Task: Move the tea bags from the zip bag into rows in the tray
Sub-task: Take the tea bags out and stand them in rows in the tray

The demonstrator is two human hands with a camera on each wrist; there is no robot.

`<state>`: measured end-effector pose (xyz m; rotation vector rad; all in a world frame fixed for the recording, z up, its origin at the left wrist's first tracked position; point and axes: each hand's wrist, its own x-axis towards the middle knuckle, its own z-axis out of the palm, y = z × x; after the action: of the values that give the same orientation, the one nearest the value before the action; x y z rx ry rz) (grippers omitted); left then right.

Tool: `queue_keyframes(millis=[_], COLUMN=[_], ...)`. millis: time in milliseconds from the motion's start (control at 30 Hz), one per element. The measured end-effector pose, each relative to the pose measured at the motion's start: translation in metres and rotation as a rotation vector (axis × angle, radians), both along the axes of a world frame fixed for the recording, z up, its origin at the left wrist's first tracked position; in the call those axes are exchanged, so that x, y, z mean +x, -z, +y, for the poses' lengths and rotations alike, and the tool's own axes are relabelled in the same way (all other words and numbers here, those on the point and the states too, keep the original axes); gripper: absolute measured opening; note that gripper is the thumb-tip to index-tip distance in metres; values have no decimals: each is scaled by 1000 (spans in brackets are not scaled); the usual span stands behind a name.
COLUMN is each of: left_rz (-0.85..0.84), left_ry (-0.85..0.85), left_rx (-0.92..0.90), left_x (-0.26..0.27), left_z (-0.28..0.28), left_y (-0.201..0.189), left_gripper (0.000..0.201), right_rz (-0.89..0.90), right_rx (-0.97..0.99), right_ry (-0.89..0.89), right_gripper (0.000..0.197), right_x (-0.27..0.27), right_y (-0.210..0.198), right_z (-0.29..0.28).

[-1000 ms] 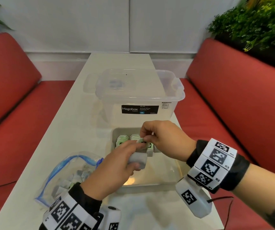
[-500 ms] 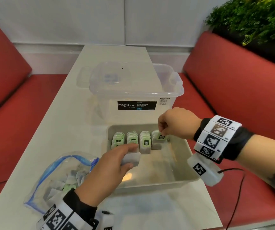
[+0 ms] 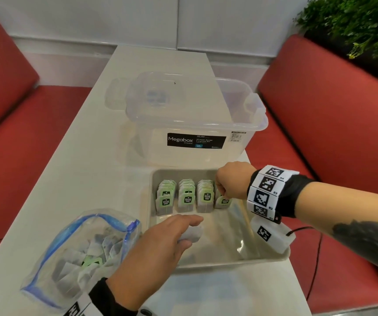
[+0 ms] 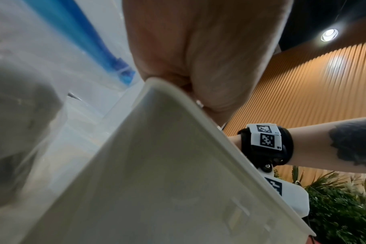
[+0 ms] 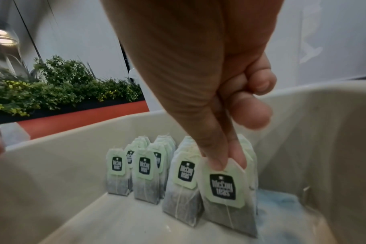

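Note:
A grey tray (image 3: 229, 262) lies on the white table, with rows of green-tagged tea bags (image 3: 188, 199) standing along its far side. My right hand (image 3: 223, 195) pinches the top of the front tea bag (image 5: 224, 186) in the rightmost row, which stands upright on the tray floor (image 5: 136, 222). My left hand (image 3: 183, 233) hovers over the tray's near left part and grips a small stack of tea bags (image 3: 193, 233). The clear zip bag (image 3: 80, 254) with a blue seal lies open at the left with several tea bags inside. In the left wrist view only the tray rim (image 4: 178, 102) and my palm show.
A clear Megabox storage box (image 3: 194, 124) with its lid stands just behind the tray. Red bench seats (image 3: 331, 133) flank the narrow table on both sides. A black cable (image 3: 315, 258) hangs off the table's right edge. Green plants (image 3: 352, 21) stand at the back right.
My right hand took a tea bag from the left hand's stack, carried it right and set it down at the front of the rightmost row. My left hand drew back a little toward me.

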<state>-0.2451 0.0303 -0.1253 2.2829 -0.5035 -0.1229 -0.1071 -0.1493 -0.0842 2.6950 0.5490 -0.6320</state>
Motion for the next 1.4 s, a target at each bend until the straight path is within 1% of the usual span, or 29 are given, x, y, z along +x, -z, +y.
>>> queue_keyframes(millis=[167,433,600,700,767,833,867,933,967,1033,1100,1167,1233,1333,1400], left_rz=[18,46,81,58,28,-26,-61,-82,-57,18,55,77,87,102,125], left_ry=[-4,-29,-65,-106,-115,-123,-136,-182,-208,-248,-243,-216,-199,-196,-200], left_rx=[4,-11,-58,-104,-93,-77,-79,-80,-65,-1,53,85,109,144,119], left_x=[0,0,1,0,0,2,4,8,10,14,15,13,12,11,9], left_z=[0,-1,0,0,2,5,7,10,11,13,13,10,5,-3,-5], left_y=[-3,-4,-3,-5,-7,-8,-10,-15,-19,-26,-34,-42,-48,-53,-53], left_gripper=[42,44,46,38,34,33,35,48,57,71,77,79,81,94,101], right_rz=[-25,-80,-130,-154,-179,-187,-174,-110,-81,-63,-65,-79,-99,-118,-84], right_rx=[-65,-144,-118,-102,-64,44,133,364,480,652,786,899,993,1103,1155], right_ry=[-19,-63,-73,-54,-37,-39,-48,-68,-82,-106,-123,-105,-43,33,48], right_gripper=[21,15,17,16,15,18,20,21,20,17,18,21,23,17,19], right_x=[-1,-5,-4,-3,-2,-4,-8,-24,-35,-62,-84,-98,-105,-111,-113], right_y=[2,-4,-5,-5,-8,-15,-20,-31,-37,-45,-42,-34,-25,-17,-17], right_z=[4,8,4,2,1,-1,-1,1,3,10,15,20,24,23,19])
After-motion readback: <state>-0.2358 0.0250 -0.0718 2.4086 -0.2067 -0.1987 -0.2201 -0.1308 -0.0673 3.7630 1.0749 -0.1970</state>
